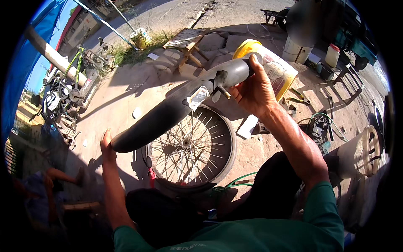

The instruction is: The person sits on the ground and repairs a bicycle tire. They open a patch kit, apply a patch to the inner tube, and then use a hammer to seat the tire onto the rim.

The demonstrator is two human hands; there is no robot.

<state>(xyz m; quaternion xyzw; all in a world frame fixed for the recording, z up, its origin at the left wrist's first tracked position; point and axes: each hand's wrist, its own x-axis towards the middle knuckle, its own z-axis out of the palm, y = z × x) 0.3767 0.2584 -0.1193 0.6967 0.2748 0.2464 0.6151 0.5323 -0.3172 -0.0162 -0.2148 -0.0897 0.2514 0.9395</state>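
My left hand (107,145) grips the lower-left end of an inflated black inner tube (153,124), fingers wrapped round it. My right hand (258,94) holds the tube's upper-right end, with the thumb on top. A pale label, dark patches and a brass valve stem (226,94) show on the tube near my right hand. Below the tube, a spoked bicycle wheel with tire (224,157) lies flat on the concrete by my legs, partly hidden by the tube. A red strip (151,172) is at its left edge.
Bike parts (54,98) are piled left. A person's bare leg (63,176) shows lower left. A wooden stool (187,40) and yellow-rimmed bucket (285,75) stand ahead. Tools (300,98), a white block (247,126), hoses (235,182) and a pale container (357,155) are to the right.
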